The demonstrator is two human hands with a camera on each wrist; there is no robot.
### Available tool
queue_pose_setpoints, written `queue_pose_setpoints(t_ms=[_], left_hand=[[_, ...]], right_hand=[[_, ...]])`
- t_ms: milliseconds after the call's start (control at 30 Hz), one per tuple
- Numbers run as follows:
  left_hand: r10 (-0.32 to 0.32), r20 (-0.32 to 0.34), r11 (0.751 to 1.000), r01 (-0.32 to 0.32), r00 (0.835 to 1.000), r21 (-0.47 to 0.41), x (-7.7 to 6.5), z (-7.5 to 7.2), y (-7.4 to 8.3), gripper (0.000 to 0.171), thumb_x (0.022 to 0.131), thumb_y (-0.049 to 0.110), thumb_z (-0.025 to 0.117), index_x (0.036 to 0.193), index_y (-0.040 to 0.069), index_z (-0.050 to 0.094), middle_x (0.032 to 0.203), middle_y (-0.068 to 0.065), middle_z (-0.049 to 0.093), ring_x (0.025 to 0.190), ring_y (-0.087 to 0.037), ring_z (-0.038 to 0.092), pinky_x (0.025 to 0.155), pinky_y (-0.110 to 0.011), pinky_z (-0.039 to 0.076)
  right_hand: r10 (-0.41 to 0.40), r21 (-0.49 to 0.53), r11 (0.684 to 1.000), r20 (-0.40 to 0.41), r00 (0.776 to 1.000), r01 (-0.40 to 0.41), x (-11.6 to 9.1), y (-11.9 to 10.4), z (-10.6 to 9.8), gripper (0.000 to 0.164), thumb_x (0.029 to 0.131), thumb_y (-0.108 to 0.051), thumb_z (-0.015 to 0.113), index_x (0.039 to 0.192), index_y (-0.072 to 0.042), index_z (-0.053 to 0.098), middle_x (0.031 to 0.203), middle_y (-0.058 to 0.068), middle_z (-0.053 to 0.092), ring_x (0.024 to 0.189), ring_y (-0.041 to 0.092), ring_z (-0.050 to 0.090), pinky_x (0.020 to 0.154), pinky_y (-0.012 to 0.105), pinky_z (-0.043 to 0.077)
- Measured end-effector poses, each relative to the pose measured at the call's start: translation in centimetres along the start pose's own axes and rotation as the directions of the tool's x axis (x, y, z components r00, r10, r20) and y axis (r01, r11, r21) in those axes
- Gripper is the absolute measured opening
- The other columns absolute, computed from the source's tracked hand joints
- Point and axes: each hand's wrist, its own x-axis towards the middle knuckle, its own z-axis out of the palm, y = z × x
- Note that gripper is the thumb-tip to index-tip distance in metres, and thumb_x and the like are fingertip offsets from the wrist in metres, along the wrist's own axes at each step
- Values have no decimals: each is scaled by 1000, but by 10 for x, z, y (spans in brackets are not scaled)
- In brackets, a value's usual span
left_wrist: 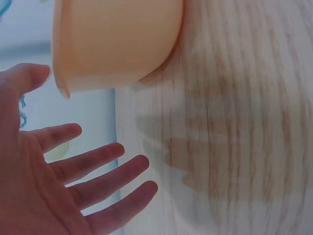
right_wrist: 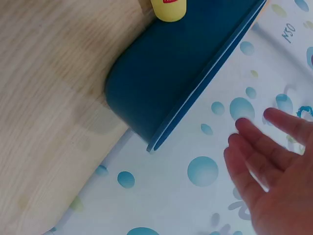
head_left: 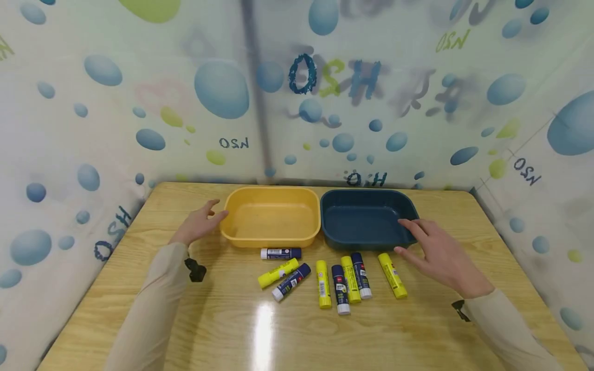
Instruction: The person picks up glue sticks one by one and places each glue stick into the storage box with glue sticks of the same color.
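My left hand is beside the left end of a yellow-orange tray, fingers spread and thumb near the rim. In the left wrist view that hand holds nothing. At the right end of a dark blue tray is my right hand, its fingers extended and holding nothing. The right wrist view shows the fingers apart from the blue tray's rim. Nearest to the right hand lies a yellow glue stick.
Several more glue sticks lie in front of the trays: a dark blue one by the yellow-orange tray, a yellow one, another yellow one and a dark blue one. Behind the wooden table hangs a patterned white cloth.
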Motion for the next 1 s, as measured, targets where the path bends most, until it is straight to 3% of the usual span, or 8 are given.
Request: queue_pose_setpoints(t_ms=[200,400,600,800,1000], left_hand=[[-22,49,985,29,999,-170,1,-4,-4,78,99,44,50,153,0,15,138,-37,38,118,-48,47,92,-53,46],[2,117,919,44,993,-392,6,1,-14,74,101,36,51,154,4,11,140,-36,35,112,-41,54,89,-47,50],[54,178,820,58,983,-569,7,4,-18,65,104,27,46,156,12,11,144,-32,29,116,-40,52,90,-45,50],[58,200,763,86,978,-640,8,7,-20,63,104,24,44,156,13,11,150,-27,22,115,-36,52,94,-48,47],[58,221,712,115,974,-693,9,9,-21,64,105,24,43,157,16,8,152,-25,18,109,-29,56,96,-49,45]], right_hand=[[-62,-14,998,50,997,63,-9,-6,5,55,90,-37,69,130,-3,54,111,13,62,91,27,62,76,47,52],[-67,-64,995,112,991,74,-12,-7,25,42,84,-37,74,110,-6,65,94,5,64,72,16,57,62,37,51],[44,-100,995,203,978,-24,-14,-11,42,43,82,-40,74,107,-6,64,83,1,59,64,14,53,53,33,47],[162,-112,984,239,957,-139,-13,-17,51,43,84,-42,71,102,-5,60,70,-1,47,54,13,43,45,29,36],[212,-95,976,256,943,-194,-10,-21,55,48,84,-39,71,109,1,60,71,1,51,55,15,44,45,30,38]])
